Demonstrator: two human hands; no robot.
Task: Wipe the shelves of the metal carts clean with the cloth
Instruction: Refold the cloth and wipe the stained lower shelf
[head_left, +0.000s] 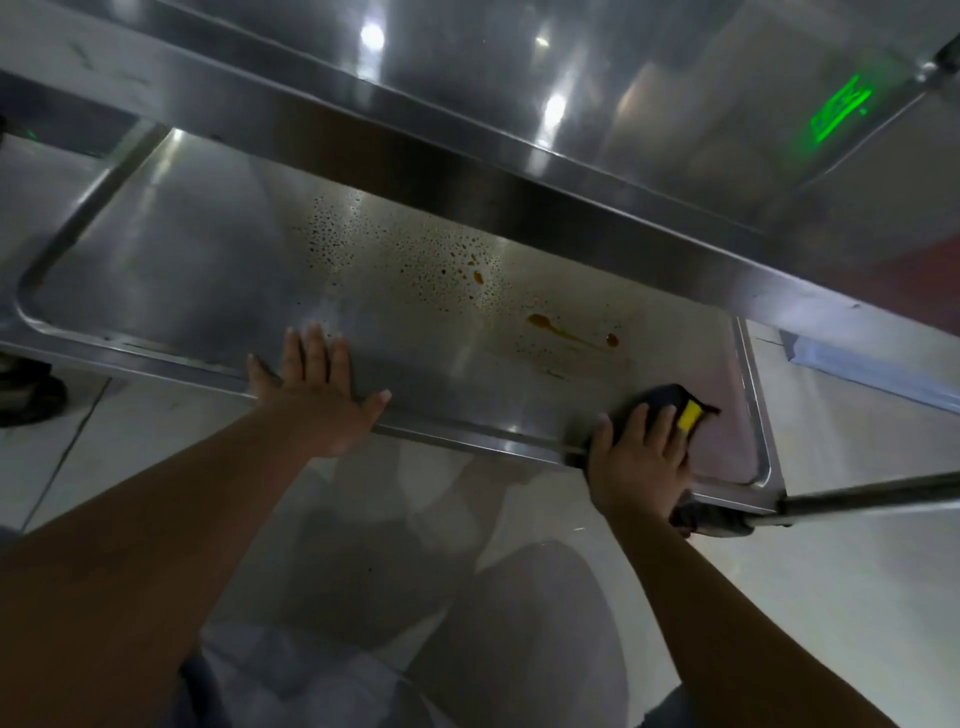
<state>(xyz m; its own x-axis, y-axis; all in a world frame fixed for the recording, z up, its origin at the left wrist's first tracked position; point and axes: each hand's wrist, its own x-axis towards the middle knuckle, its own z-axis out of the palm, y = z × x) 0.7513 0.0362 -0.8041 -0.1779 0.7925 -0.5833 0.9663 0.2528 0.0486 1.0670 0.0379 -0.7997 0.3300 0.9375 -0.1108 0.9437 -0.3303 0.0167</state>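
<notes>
The lower shelf (218, 270) of a metal cart fills the middle of the head view, under the cart's upper shelf (519, 93). Brown-orange drips and speckles (550, 325) mark its right half. My left hand (317, 395) lies flat, fingers spread, on the shelf's near rim, holding nothing. My right hand (641, 457) presses a dark cloth with a yellow patch (688, 413) onto the shelf's near right corner.
The raised rim (753, 395) runs around the shelf's right end. A cart bar (872, 496) juts out at the right. Pale tiled floor (831, 571) lies below. A dark caster or shoe (31, 395) sits at the left edge. My knees are underneath.
</notes>
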